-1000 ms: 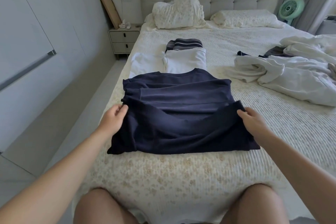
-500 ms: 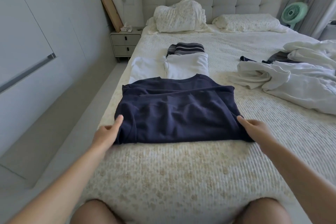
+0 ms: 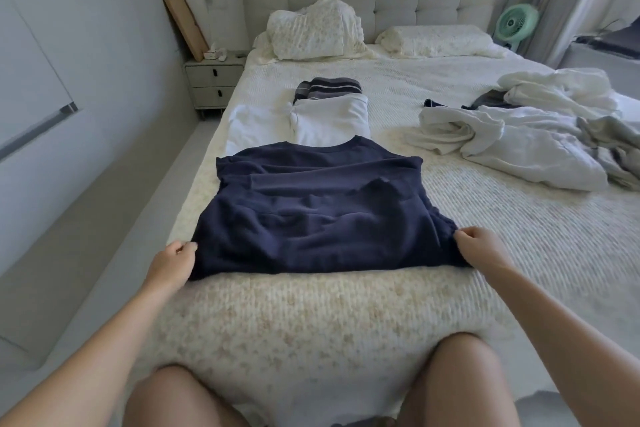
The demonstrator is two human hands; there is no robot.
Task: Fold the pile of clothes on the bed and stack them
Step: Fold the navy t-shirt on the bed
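Head view: navy shirt point(image 3: 318, 208) is lying partly folded on the near end of the bed point(image 3: 485, 236), collar pointing toward the headboard. Left hand point(image 3: 173, 263) is pinching its near left corner; right hand point(image 3: 479, 250) is gripping its near right corner, hands well apart. Folded white garment point(image 3: 329, 120) is sitting just beyond the collar, a striped piece point(image 3: 327, 88), probably folded too, behind it. Unfolded pile point(image 3: 519, 139) is lying to the right.

No readable text, labels, brands or numbers anywhere: nothing legible on clothing, bedding, nightstand items or fan.
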